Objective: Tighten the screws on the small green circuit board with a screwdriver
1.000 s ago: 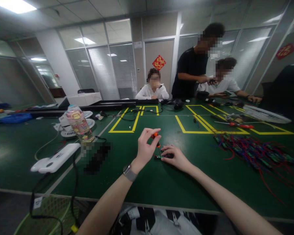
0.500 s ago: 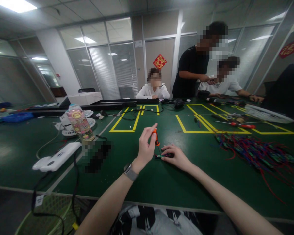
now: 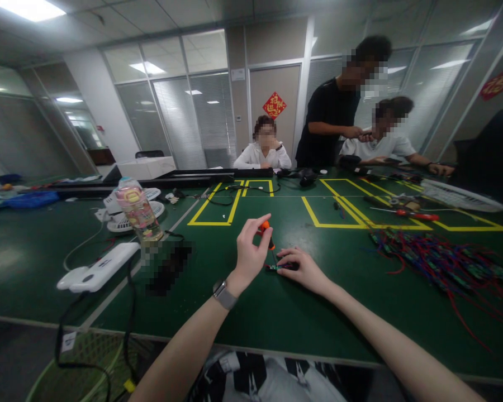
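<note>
My left hand [image 3: 248, 252] pinches the orange handle of a small screwdriver [image 3: 267, 233], held nearly upright with its tip down on a small green circuit board [image 3: 273, 267]. My right hand [image 3: 304, 270] lies on the green table [image 3: 276, 312] with its fingers pressed on that board, holding it in place. A watch sits on my left wrist.
A heap of red and blue wired boards [image 3: 440, 262] lies to the right. A red-handled screwdriver [image 3: 414, 215] rests further back. At left stand a drink bottle [image 3: 136, 211], a white fan [image 3: 128, 215] and a white device [image 3: 98, 269]. Three people are at the far side.
My left hand has turned the screwdriver slightly between its fingers; its handle tilts a little differently. My right hand stays on the board.
</note>
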The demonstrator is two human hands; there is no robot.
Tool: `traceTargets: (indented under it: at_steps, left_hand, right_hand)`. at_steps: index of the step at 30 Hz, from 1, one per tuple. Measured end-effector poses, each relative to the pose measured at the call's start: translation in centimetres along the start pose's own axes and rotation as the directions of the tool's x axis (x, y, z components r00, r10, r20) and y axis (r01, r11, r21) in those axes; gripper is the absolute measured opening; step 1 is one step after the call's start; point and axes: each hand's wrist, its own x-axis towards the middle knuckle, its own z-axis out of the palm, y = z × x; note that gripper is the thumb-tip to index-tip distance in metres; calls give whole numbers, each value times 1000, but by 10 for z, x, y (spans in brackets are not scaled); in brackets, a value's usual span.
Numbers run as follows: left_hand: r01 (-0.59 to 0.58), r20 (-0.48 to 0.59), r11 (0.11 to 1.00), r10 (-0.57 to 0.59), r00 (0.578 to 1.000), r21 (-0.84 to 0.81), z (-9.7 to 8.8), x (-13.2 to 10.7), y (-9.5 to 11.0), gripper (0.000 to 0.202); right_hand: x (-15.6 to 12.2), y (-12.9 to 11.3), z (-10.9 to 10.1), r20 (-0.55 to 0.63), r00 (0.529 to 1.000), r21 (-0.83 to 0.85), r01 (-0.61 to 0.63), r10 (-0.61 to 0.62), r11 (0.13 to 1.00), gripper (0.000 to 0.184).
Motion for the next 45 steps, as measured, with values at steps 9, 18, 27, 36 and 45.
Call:
traceTargets:
  at_steps: [9, 18, 27, 36, 45]
  left_hand:
    - [-37, 11, 999, 37, 999, -17, -1, -1, 1, 28]
    - [-50, 72, 998, 53, 996, -44, -2, 1, 2, 33]
    - [-47, 48, 999, 47, 998, -1, -1, 0, 1, 28]
    - [-86, 25, 996, 86, 996, 27, -1, 1, 3, 23]
    - [-67, 4, 996, 67, 998, 51, 0, 0, 1, 27]
  right_hand:
    - [0, 1, 0, -7, 1000, 15, 8, -8, 1000, 10]
    - [0, 5, 2, -28, 999, 15, 17, -16, 1000, 9]
    - [0, 3, 1, -7, 1000, 7, 16, -16, 1000, 10]
    - [0, 3, 1, -6, 1000, 3, 9, -9, 1000, 10]
    - [0, 1, 0, -6, 1000, 17, 3, -3, 1000, 10]
